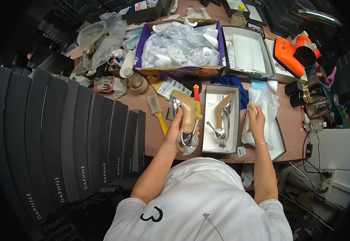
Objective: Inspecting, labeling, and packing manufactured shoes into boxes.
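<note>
above the near side of the desk (296, 141), the left grip (175, 128) is closed around a silver high-heeled shoe (188, 110), which is turned so that its beige sole faces the camera. the right grip (257, 123) pinches a small tan piece (253, 107) over a white wrapping sheet (265, 108); what kind of piece it is, i cannot tell. between the two grips lies an open shoe box (209, 143), white inside, and in it the second silver shoe (225, 114) rests on its side. to the left of the held shoe there is a brush (157, 112) with a yellow handle, and behind the shoe a red and yellow handle (196, 93). farther back is a purple box (139, 46) filled with crumpled white plastic (178, 43), and an orange device (284, 56) stands at the right. at the left, dark boxes (54, 128) stand in a row.
</note>
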Tool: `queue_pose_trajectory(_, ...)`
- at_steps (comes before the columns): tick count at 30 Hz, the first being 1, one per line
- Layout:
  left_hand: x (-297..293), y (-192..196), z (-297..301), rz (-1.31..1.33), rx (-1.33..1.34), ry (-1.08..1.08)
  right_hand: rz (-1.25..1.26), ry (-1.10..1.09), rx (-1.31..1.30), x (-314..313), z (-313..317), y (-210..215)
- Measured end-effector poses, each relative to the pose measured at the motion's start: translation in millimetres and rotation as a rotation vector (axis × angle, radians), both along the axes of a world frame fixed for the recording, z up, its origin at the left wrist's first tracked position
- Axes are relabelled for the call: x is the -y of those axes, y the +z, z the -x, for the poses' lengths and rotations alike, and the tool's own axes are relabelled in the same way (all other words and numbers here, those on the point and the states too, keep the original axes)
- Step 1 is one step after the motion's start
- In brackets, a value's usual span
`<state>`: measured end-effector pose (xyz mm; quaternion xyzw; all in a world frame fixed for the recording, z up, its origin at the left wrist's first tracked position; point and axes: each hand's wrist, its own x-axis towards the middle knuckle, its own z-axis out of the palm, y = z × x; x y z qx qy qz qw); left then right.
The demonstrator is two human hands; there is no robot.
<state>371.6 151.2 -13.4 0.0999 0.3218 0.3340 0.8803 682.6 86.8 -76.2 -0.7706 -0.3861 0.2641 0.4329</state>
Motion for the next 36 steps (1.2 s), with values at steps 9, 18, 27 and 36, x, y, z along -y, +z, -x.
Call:
queue_pose_trajectory(9, 6, 1, 3, -0.039, -0.169, 0.036, -0.118, 0.269, 0.307, 14, 43, 22)
queue_pose_trajectory(18, 47, -13, -15, -0.030, -0.322, 0.071, -0.044, 0.837, -0.206, 36, 124, 69)
queue_pose_trajectory(27, 41, -17, -17, -0.095, -0.460, 0.070, 0.286, 0.346, -0.039, 18, 30, 0)
queue_pose_trajectory(36, 73, -39, 19, -0.149, -0.567, 0.401, 0.134, 0.492, 0.181, 38, 64, -14)
